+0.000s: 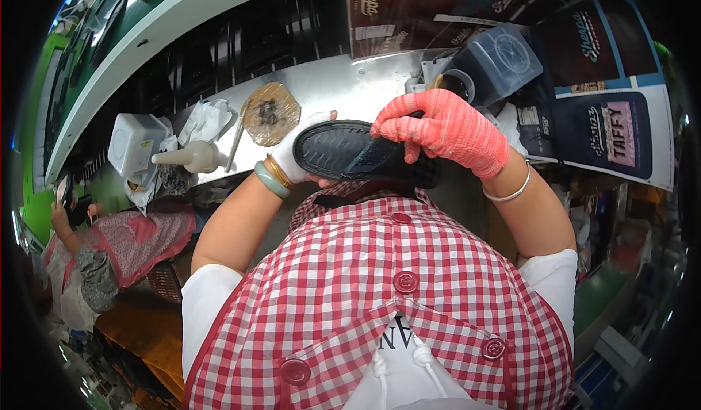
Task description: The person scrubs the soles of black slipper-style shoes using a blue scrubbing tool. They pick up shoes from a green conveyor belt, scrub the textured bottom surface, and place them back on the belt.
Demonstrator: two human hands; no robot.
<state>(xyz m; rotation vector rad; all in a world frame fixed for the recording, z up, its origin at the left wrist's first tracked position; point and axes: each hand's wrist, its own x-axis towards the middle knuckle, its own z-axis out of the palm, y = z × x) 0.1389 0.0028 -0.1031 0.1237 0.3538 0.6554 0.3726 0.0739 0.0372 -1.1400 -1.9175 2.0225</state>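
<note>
A black shoe [332, 149] lies sole up in front of my chest, its ridged tread facing me. My left hand [288, 156], in a white glove with bare fingertips, is closed around its left end from beneath. The coral-red knitted glove covers my right hand [451, 129], which is over the right part of the sole. Its thumb and fingers are pinched together close to the sole's surface. A bit of something dark shows at those fingers, too small to name. The right hand hides part of the shoe's right end.
Left on the metal bench [350, 81] are a round tan board [285, 107] with dark smears, a stick [236, 141], a white squeeze bottle [198, 157], crumpled white cloth [206, 121] and a white container [135, 143]. A translucent bin [504, 56] stands right. Another person [124, 246] sits left.
</note>
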